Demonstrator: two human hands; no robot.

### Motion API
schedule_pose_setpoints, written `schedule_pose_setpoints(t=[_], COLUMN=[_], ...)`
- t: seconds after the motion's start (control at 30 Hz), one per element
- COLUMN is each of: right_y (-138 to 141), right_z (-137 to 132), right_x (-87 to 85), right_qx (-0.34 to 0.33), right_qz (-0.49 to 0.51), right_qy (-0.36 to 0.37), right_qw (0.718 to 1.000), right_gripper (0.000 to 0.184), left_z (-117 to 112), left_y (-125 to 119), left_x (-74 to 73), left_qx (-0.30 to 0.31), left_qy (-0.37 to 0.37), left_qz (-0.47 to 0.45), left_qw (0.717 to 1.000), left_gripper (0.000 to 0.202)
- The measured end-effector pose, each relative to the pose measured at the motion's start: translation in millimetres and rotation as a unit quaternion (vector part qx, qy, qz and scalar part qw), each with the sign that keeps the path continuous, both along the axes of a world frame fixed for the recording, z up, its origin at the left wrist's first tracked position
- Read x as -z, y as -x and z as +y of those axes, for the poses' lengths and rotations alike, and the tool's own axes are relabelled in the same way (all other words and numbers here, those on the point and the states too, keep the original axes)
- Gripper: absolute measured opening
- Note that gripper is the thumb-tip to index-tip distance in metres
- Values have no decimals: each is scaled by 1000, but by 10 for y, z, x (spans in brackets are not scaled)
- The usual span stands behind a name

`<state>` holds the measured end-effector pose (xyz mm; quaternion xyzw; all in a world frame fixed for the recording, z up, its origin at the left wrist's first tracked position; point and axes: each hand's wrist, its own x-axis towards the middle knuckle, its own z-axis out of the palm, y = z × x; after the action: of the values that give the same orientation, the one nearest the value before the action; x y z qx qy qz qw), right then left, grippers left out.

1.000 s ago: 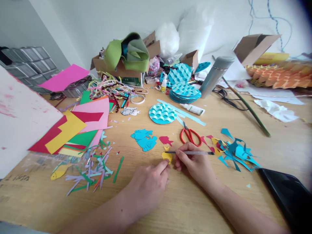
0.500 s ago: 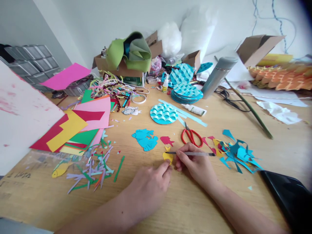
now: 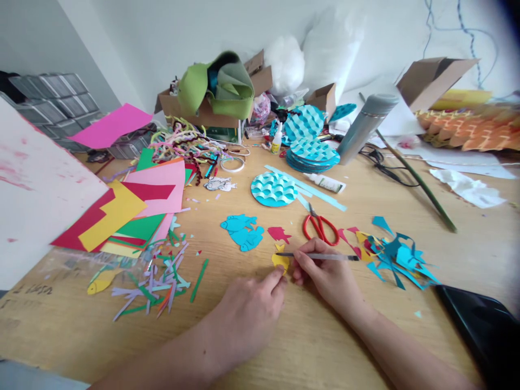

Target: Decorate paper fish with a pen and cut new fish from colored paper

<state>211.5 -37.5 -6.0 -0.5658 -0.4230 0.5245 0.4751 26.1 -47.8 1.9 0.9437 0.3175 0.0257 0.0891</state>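
Right hand (image 3: 330,275) around pen (image 3: 340,257); yellow fish (image 3: 280,262) beneath.

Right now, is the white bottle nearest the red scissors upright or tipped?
Tipped: the white bottle lies on its side on the table, nozzle toward picture left, just beyond the red scissors.

This looks like a craft workspace. Coloured paper (image 3: 162,181) covers the table's (image 3: 304,341) left, with scissors (image 3: 313,215) at centre and pipe cleaners (image 3: 179,141) upper left of centre.
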Motion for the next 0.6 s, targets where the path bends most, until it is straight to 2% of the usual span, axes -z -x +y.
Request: schedule_pose_setpoints(t=[0.6], right_y=[-4], right_z=[1], right_x=[15], right_qx=[-4], right_qz=[6], right_qy=[-1], right_qw=[1000], right_gripper=[46], left_z=[9], left_y=[5], left_x=[-9], left_qx=[3], left_qy=[3], left_qz=[-3], left_qw=[1000], left_gripper=[36])
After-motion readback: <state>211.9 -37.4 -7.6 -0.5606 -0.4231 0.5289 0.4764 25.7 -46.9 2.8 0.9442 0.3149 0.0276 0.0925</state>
